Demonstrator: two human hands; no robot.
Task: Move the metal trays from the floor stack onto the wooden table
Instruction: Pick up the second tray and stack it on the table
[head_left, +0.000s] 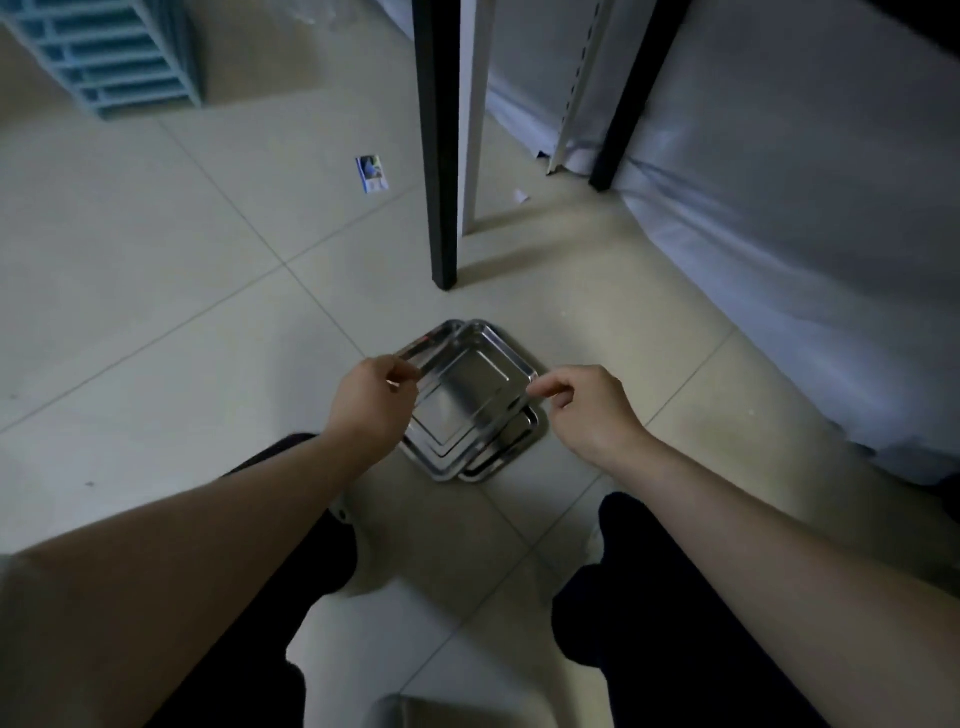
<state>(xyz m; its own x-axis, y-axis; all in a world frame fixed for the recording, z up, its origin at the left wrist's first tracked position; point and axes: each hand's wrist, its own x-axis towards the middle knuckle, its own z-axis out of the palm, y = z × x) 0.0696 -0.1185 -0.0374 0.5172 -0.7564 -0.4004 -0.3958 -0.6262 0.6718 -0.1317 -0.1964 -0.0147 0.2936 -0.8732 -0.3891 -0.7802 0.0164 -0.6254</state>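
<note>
3 trays (470, 395) (stacked), 2 hands (371, 400).

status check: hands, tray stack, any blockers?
Left hand and right hand pinching top square metal tray at opposite edges. Stack of metal trays on floor. Black table leg close behind.

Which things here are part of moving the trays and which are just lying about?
Part of the job:
- top tray, pinched at its edges by the left hand and right hand
- tray stack on the floor

Lying about:
- card on the tiles
- blue rack
- paper scrap
- black leg
</note>
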